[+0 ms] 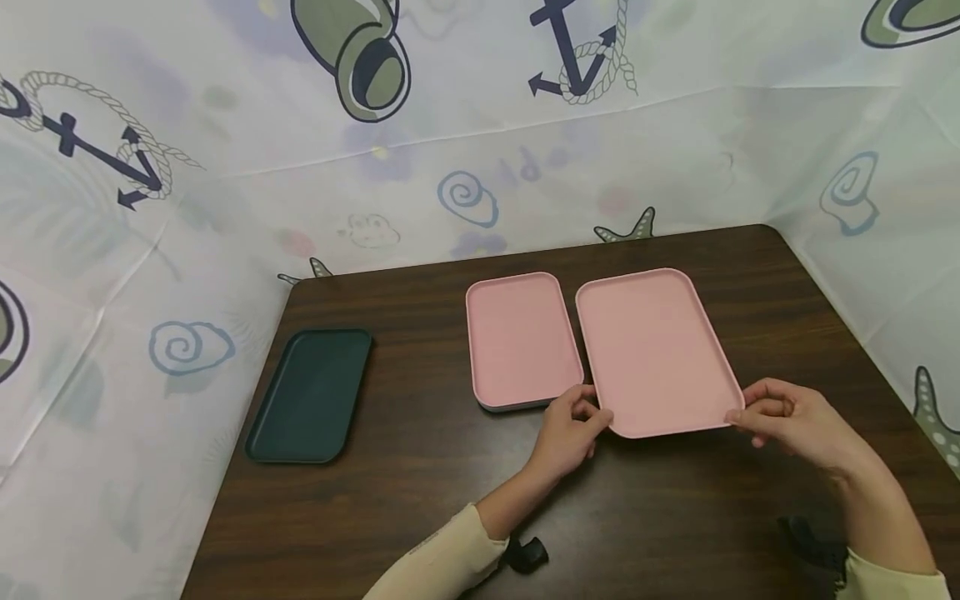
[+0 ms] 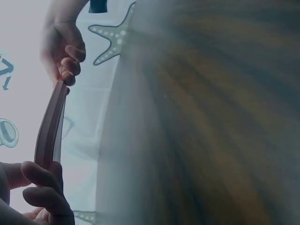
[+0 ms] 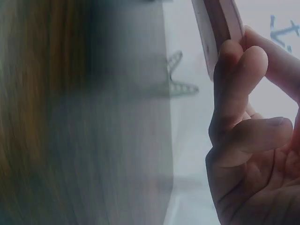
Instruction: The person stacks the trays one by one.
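A large pink tray [image 1: 660, 354] is held by its two near corners, raised off the table in both wrist views. My left hand [image 1: 566, 433] pinches its near left corner between thumb and fingers. At the near right corner my right hand [image 1: 795, 421] pinches the rim the same way. The left wrist view catches the tray edge-on [image 2: 50, 129] between both hands; the right wrist view has its corner [image 3: 220, 28] between thumb and fingertips. Just left of it lies a smaller pink tray [image 1: 525, 342], with a dark rim showing beneath its near edge.
A dark green tray [image 1: 311, 396] lies at the table's left side. The brown wooden table [image 1: 420, 500] meets a cloth backdrop [image 1: 525, 183] printed with anchors and shells at the back and sides. Black straps [image 1: 527, 554] sit at the wrists.
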{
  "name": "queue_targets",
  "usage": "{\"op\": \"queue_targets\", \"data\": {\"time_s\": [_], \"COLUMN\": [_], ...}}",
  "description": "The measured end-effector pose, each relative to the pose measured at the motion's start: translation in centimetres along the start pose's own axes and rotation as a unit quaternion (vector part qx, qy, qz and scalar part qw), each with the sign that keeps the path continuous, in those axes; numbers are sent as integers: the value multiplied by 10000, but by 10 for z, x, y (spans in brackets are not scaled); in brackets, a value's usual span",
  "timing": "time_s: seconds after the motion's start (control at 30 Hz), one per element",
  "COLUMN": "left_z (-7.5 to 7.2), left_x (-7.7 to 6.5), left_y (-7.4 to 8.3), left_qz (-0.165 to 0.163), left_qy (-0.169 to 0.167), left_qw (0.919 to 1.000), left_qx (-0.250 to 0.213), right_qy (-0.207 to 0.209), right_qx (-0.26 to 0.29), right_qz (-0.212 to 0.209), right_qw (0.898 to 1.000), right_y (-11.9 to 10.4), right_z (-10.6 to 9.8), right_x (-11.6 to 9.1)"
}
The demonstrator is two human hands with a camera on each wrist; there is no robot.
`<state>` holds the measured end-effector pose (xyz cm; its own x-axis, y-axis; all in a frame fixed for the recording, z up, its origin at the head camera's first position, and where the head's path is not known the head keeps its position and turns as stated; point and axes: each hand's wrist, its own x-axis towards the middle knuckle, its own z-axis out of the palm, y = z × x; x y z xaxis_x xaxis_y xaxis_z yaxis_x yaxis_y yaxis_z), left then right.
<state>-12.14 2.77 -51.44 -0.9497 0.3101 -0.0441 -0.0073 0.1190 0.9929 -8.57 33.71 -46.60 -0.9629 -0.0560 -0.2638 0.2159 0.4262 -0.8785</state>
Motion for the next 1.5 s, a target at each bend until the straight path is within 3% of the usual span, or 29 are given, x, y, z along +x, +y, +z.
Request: {"op": "queue_targets", "data": {"time_s": [0.17,0.4,0.63,0.8,1.0,1.13,1.23,1.37,1.5], "left_z": [-27,-68,-106,-126,-138,-139,-142,-148,-151], "left_x": [-20,-51,-80,-92,-93,-92,-87,-76,-68], "left_y": [4,10,2,-7,-17,-6,-8,-26,-29], "left_qz": [-71,-173,-308,-411,-516,-517,-580,-482,-301], "left_qy": [-12,-91,92,162,422,543,601,674,731], "left_qw": [10000,9996,9995,9990,9974,9960,9945,9939,9935], "left_qx": [-46,-183,-76,41,276,492,627,725,817], "right_qy": [-348,-1046,-1532,-1656,-1614,-1562,-1520,-1467,-1404], "right_qx": [-85,350,665,680,615,546,487,532,577], "right_qz": [-178,-633,-1044,-1039,-932,-896,-871,-824,-835], "right_qw": [9992,9919,9804,9784,9805,9821,9833,9843,9849], "right_y": [-8,-16,-24,-27,-29,-33,-35,-35,-36], "right_z": [20,56,97,121,138,143,145,146,147], "right_x": [2,5,12,16,26,32,36,43,48]}}
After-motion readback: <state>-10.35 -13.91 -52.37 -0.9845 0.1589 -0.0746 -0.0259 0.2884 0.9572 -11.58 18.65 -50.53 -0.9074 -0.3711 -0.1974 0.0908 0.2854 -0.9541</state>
